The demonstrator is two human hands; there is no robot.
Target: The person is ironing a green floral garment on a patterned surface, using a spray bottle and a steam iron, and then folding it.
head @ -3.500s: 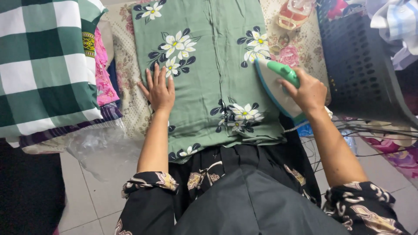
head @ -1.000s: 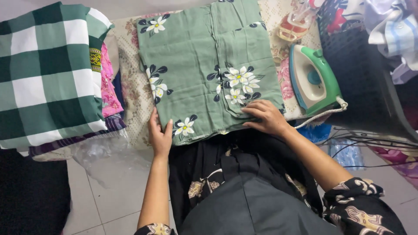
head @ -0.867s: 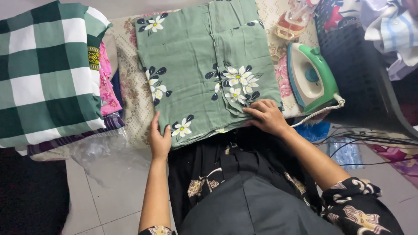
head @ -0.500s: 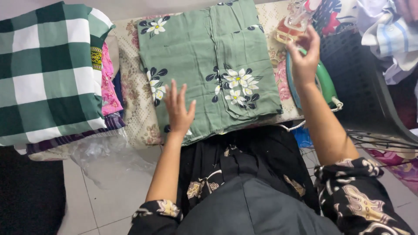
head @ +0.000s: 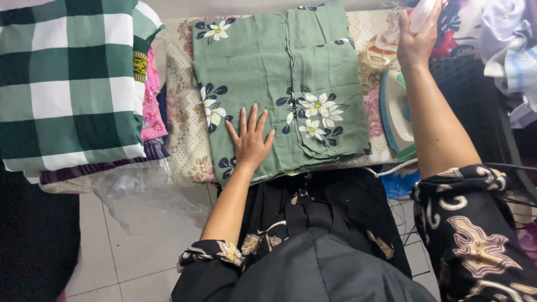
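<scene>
The left hand (head: 250,141) has slid up from the near hem onto the folded green cotton garment printed with white flowers (head: 279,89) and now lies flat on it, palm down, fingers spread wide and released, gripping nothing. A second ago it pinched the near edge of that cloth; half a second ago it hovered with fingers fanned over the same spot. The right hand (head: 417,36) has left the cloth altogether: a second ago it pressed the lower right corner of the fold, and now it is raised at the top right of the view, fingers curled around a pale, rounded object (head: 422,12) that runs out of frame, so what it is cannot be told. The right forearm crosses over the green and white electric iron (head: 396,114), which stands on its base just beside the garment's right edge, untouched.

The garment lies folded on a cream floral-patterned ironing pad (head: 187,134), its near edge at the pad's front. Left of the pad sits a stack of folded cloth topped by a green and white checked fabric (head: 67,84), with pink cloth (head: 150,106) showing beneath it
</scene>
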